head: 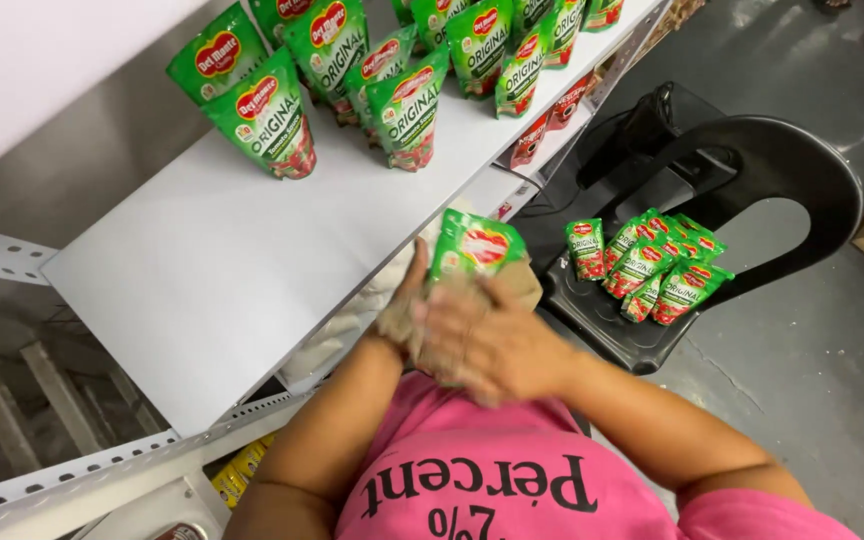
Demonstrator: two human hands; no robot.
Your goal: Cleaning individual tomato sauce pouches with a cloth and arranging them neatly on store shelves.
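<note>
White shelf [202,270] stretches up and left of the hands, more pouches standing at its far end. Both hands, left [407,310] and right [487,340], clasp one green pouch [477,245] between them, its long axis pointing away from the body.

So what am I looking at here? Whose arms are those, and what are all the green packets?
The camera sits on a person's head and looks down, so the arms belong to that person, who wears a pink shirt. There is only this one picture. The left hand and right hand are pressed together around one green sauce pouch, along with something tan, perhaps a cloth. In front is a white shelf with more green pouches standing upright. To the right, a black plastic chair has a small pile of the same pouches lying on its seat.
</note>
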